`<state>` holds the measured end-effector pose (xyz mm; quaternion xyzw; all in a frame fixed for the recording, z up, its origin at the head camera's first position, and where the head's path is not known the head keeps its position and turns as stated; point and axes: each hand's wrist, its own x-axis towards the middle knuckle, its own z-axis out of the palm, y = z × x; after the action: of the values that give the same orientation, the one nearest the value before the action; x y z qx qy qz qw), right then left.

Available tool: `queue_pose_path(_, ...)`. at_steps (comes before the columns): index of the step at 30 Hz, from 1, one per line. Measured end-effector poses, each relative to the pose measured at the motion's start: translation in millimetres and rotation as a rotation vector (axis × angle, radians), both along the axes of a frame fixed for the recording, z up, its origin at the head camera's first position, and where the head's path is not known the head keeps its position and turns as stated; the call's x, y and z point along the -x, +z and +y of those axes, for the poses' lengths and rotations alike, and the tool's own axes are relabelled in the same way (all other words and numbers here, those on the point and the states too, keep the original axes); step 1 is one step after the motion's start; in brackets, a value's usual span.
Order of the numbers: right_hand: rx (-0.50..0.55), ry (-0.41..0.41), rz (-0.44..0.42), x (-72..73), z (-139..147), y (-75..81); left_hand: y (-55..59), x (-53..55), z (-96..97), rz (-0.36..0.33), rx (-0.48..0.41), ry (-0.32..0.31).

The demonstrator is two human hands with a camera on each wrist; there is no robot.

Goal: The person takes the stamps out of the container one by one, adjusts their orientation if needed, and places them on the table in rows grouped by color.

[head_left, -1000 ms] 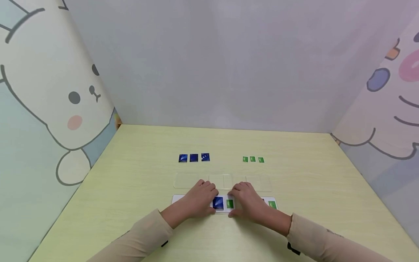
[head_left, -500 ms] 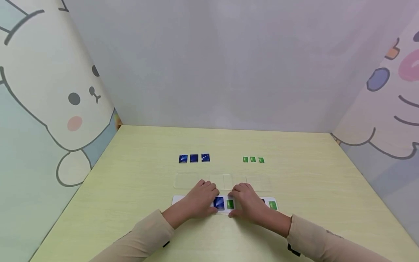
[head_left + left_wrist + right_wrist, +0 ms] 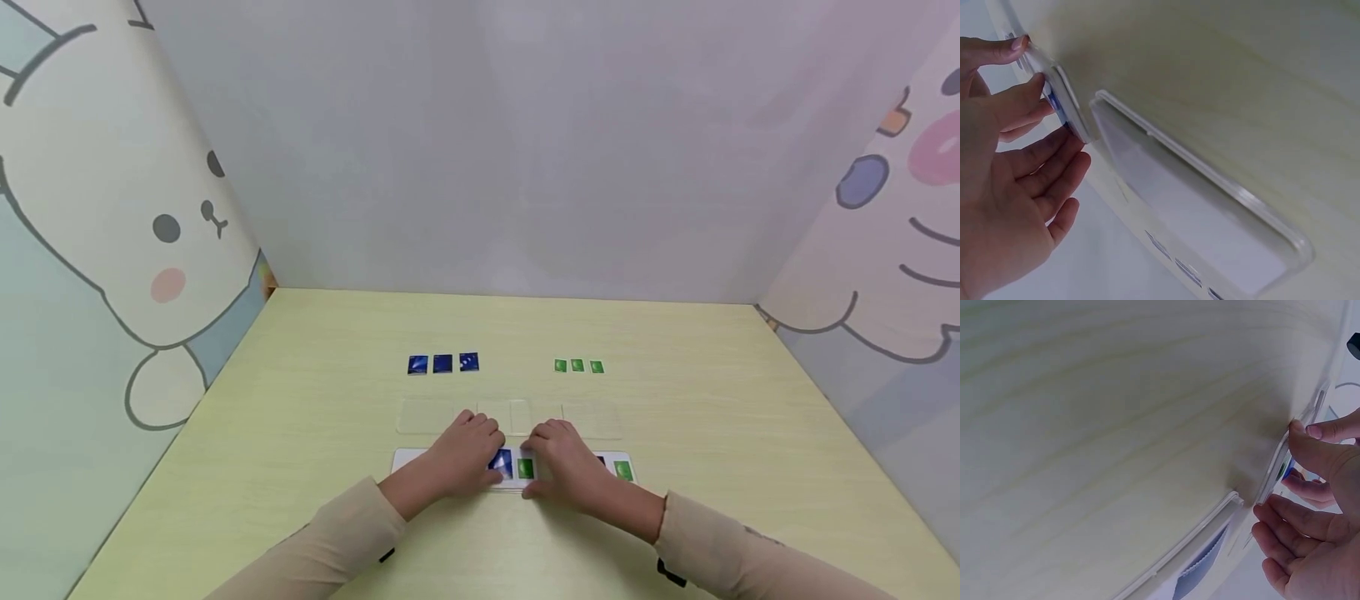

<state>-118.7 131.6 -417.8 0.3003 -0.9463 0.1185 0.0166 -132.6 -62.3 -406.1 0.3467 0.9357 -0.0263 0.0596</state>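
Side by side at the front of the table are three clear plastic cases with white inside. Between my hands is the middle case (image 3: 514,483), showing a blue stamp-like square (image 3: 501,464) and a smaller green one (image 3: 526,469). My left hand (image 3: 459,457) holds its left part, thumb at the near edge and fingertips at the far edge. On its right part my right hand (image 3: 572,467) grips the same two edges. The left case (image 3: 1172,194) lies beneath the left wrist, partly covered. A right case (image 3: 617,456) shows a green square (image 3: 623,471) beyond my right hand.
Behind the hands lie several thin clear plates (image 3: 427,415) in a row. Farther back are three blue squares (image 3: 443,363) on the left and three small green ones (image 3: 577,365) on the right. Printed fabric walls (image 3: 480,167) border the table (image 3: 300,417).
My left hand has slid slightly to the right along the middle case, overlapping the blue square's left side more. The right hand keeps its hold. The head view has shifted slightly.
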Motion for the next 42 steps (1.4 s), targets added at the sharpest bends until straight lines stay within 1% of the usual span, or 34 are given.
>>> queue_pose_path(9,0.002,0.009,-0.008,0.5,-0.7,1.0,0.2,7.0,-2.1,-0.036,-0.051,0.008)
queue_pose_path(15,0.007,0.013,-0.008,0.8,-0.9,1.0,4.6,10.9,-2.9,-0.056,-0.065,0.014)
queue_pose_path(22,0.002,0.013,0.003,1.2,-1.1,0.7,8.8,13.4,-4.3,-0.089,-0.073,0.040)
queue_pose_path(25,-0.004,0.012,0.015,1.2,-0.9,0.3,8.9,14.1,-4.3,-0.091,-0.074,0.046)
queue_pose_path(32,-0.011,0.013,0.043,0.0,-0.4,-0.8,8.2,13.3,-6.2,-0.074,-0.081,0.049)
queue_pose_path(42,-0.014,0.013,0.045,-1.8,-0.3,-0.6,6.8,14.7,-9.1,-0.060,-0.104,0.039)
